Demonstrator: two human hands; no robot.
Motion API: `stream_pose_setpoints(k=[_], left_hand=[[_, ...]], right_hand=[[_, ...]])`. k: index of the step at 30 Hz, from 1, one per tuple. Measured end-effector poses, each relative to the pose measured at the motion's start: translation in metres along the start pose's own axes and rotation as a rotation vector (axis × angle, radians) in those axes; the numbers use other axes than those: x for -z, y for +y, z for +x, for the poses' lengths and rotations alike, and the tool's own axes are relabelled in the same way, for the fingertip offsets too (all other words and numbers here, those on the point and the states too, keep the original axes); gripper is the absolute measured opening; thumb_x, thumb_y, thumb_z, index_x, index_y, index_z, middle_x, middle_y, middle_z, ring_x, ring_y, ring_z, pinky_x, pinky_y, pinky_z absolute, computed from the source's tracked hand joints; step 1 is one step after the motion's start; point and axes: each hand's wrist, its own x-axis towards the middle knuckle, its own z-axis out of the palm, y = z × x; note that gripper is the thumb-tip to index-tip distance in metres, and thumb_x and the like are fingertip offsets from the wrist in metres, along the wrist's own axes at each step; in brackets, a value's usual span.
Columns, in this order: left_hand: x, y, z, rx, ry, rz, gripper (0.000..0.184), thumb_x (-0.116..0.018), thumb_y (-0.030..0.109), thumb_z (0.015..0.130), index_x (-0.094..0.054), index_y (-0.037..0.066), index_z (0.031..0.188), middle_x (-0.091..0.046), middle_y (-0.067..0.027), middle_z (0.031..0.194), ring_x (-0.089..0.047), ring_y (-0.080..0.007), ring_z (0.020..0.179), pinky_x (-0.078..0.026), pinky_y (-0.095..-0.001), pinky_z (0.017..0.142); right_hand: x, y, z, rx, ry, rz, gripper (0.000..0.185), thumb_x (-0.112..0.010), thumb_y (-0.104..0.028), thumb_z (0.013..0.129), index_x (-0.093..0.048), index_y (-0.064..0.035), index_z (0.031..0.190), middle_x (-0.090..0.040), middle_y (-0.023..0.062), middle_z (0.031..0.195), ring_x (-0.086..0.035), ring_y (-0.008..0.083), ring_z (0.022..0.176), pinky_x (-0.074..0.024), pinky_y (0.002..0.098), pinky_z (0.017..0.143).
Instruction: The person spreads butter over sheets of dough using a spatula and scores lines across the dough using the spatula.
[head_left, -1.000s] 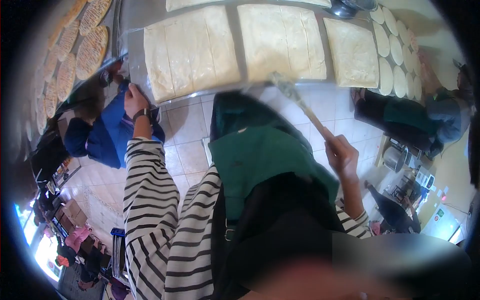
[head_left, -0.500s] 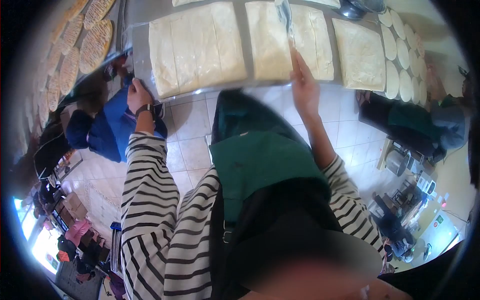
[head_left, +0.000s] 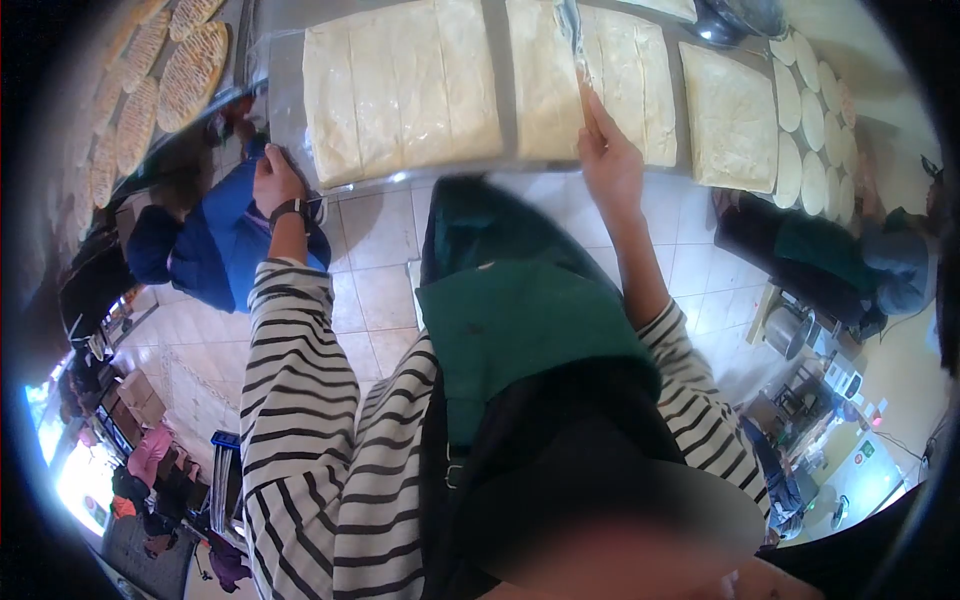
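Right hand [head_left: 612, 165] closed round wooden-handled spatula [head_left: 580, 66], long axis pointing forward over scored dough sheet [head_left: 632, 90]; left hand [head_left: 278, 182] farther off, curled at table [head_left: 288, 105] edge, grip unclear.

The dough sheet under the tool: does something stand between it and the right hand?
Nothing visible blocks it. Only the tool, gripped by the right hand, extends over the dough sheet; whether they touch is unclear.

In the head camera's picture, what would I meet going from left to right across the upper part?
Brown-flecked oval breads, the person's left hand, a wide scored dough sheet, a second scored dough sheet, a narrower dough sheet, pale dough ovals.
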Motion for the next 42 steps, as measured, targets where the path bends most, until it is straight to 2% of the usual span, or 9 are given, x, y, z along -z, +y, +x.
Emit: stream_pose_setpoints(k=[7, 9, 15, 22, 24, 30, 31, 33, 42], left_hand=[[0.003, 0.005, -0.003, 0.005, 0.001, 0.007, 0.057, -0.042, 0.056, 0.088, -0.068, 0.007, 0.101, -0.068, -0.0182, 0.097, -0.064, -0.0376, 0.092, -0.048, -0.0442, 0.080], [0.001, 0.002, -0.001, 0.005, 0.001, 0.001, 0.057, -0.042, 0.056, 0.088, -0.068, 0.007, 0.101, -0.068, -0.0183, 0.097, -0.063, -0.0377, 0.092, -0.048, -0.0442, 0.080], [-0.001, -0.003, 0.002, -0.016, -0.010, -0.020, 0.057, -0.042, 0.056, 0.089, -0.068, 0.007, 0.103, -0.067, -0.0184, 0.099, -0.063, -0.0375, 0.094, -0.048, -0.0433, 0.081], [-0.002, -0.004, 0.004, 0.000, -0.009, 0.000, 0.057, -0.042, 0.056, 0.089, -0.068, 0.007, 0.104, -0.068, -0.0176, 0.099, -0.064, -0.0356, 0.094, -0.048, -0.0423, 0.082], [-0.004, -0.007, 0.005, -0.015, 0.008, -0.011, 0.057, -0.043, 0.056, 0.089, -0.067, 0.007, 0.105, -0.068, -0.0175, 0.099, -0.064, -0.0354, 0.094, -0.048, -0.0421, 0.082], [-0.001, -0.004, 0.004, -0.013, -0.010, -0.006, 0.056, -0.042, 0.055, 0.090, -0.067, 0.006, 0.103, -0.068, -0.0176, 0.098, -0.064, -0.0356, 0.093, -0.048, -0.0428, 0.080], [0.000, -0.003, 0.003, -0.011, -0.007, -0.007, 0.056, -0.042, 0.055, 0.090, -0.067, 0.006, 0.102, -0.068, -0.0178, 0.098, -0.064, -0.0360, 0.093, -0.048, -0.0434, 0.079], [-0.005, -0.012, 0.008, -0.040, -0.006, -0.017, 0.056, -0.042, 0.055, 0.090, -0.067, 0.006, 0.101, -0.068, -0.0182, 0.098, -0.064, -0.0369, 0.092, -0.048, -0.0440, 0.079], [0.002, -0.001, 0.001, -0.077, 0.003, 0.058, 0.057, -0.041, 0.053, 0.091, -0.066, 0.004, 0.104, -0.067, -0.0189, 0.098, -0.063, -0.0376, 0.092, -0.048, -0.0441, 0.079]], right_hand=[[0.007, -0.007, -0.022, 0.036, -0.027, -0.055, 0.048, -0.059, -0.006, 0.085, -0.052, -0.0123, 0.132, -0.064, 0.0194, 0.110, -0.067, 0.0263, 0.097, -0.0502, 0.0308, 0.079], [0.005, -0.003, -0.031, 0.100, 0.063, -0.042, 0.053, -0.060, -0.007, 0.082, -0.053, -0.0190, 0.132, -0.061, 0.0180, 0.075, -0.060, 0.0283, 0.062, -0.0500, 0.0331, 0.062], [0.019, -0.010, -0.058, -0.032, -0.019, -0.049, 0.055, -0.061, -0.003, 0.081, -0.053, -0.0188, 0.133, -0.064, 0.0181, 0.080, -0.063, 0.0240, 0.061, -0.0509, 0.0321, 0.061], [0.016, 0.004, -0.087, 0.022, -0.029, -0.006, 0.055, -0.062, -0.002, 0.080, -0.053, -0.0155, 0.132, -0.064, 0.0164, 0.076, -0.059, 0.0207, 0.056, -0.0504, 0.0309, 0.058], [0.015, 0.002, -0.092, 0.039, 0.010, 0.038, 0.050, -0.064, -0.001, 0.082, -0.056, -0.0138, 0.130, -0.056, 0.0106, 0.065, -0.048, 0.0121, 0.051, -0.0444, 0.0275, 0.052], [0.014, 0.005, -0.110, 0.041, 0.014, 0.037, 0.051, -0.063, 0.001, 0.081, -0.054, -0.0083, 0.131, -0.051, 0.0071, 0.062, -0.049, 0.0092, 0.053, -0.0449, 0.0260, 0.053], [0.015, 0.004, -0.113, 0.030, 0.019, 0.042, 0.051, -0.063, 0.001, 0.081, -0.054, -0.0083, 0.131, -0.051, 0.0071, 0.062, -0.049, 0.0092, 0.053, -0.0449, 0.0260, 0.053], [0.017, 0.002, -0.118, 0.019, -0.010, 0.014, 0.060, -0.065, -0.001, 0.079, -0.050, -0.0148, 0.135, -0.059, 0.0107, 0.066, -0.059, 0.0201, 0.053, -0.0502, 0.0347, 0.052], [0.023, -0.003, -0.147, 0.031, -0.006, 0.000, 0.062, -0.065, 0.000, 0.078, -0.049, -0.0144, 0.136, -0.056, 0.0089, 0.063, -0.056, 0.0199, 0.050, -0.0495, 0.0347, 0.049]])
